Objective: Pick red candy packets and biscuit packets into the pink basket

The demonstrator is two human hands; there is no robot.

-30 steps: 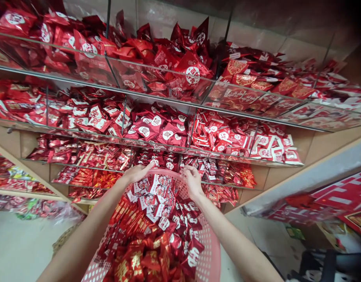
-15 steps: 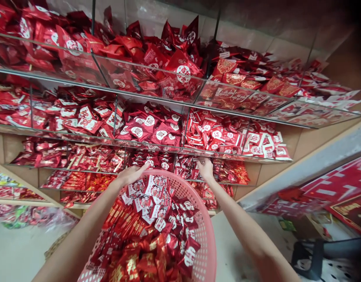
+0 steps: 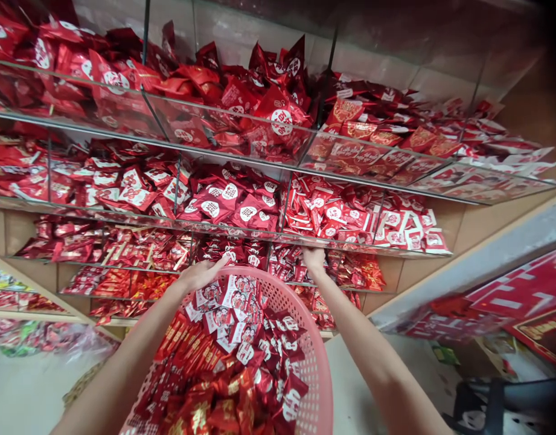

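My left hand [image 3: 202, 275] grips the far rim of a round pink plastic basket [image 3: 320, 368], its thumb along the edge. Inside lie red packets with gold print [image 3: 196, 406], slim red sticks [image 3: 187, 340], white-and-red packets [image 3: 235, 299] and dark red packets with white labels [image 3: 290, 396]. Beyond the rim, my right hand [image 3: 314, 260] reaches into a lower shelf compartment of small dark red and white packets [image 3: 284, 263]. The ledge above hides its fingers, so I cannot see whether it holds anything.
Tiered shelves with clear fronts [image 3: 227, 158] rise ahead, filled with red packets [image 3: 214, 202]. A wooden side panel [image 3: 422, 281] slants down at the right. Further right stand red printed boxes [image 3: 526, 290] and a dark chair-like object [image 3: 481, 405]. Colourful bagged goods [image 3: 46, 338] lie low at the left.
My right hand has gone slightly deeper under the shelf ledge, and its fingers are now hidden. The view has tilted a little, so the shelves sit lower. My left hand stays on the basket rim.
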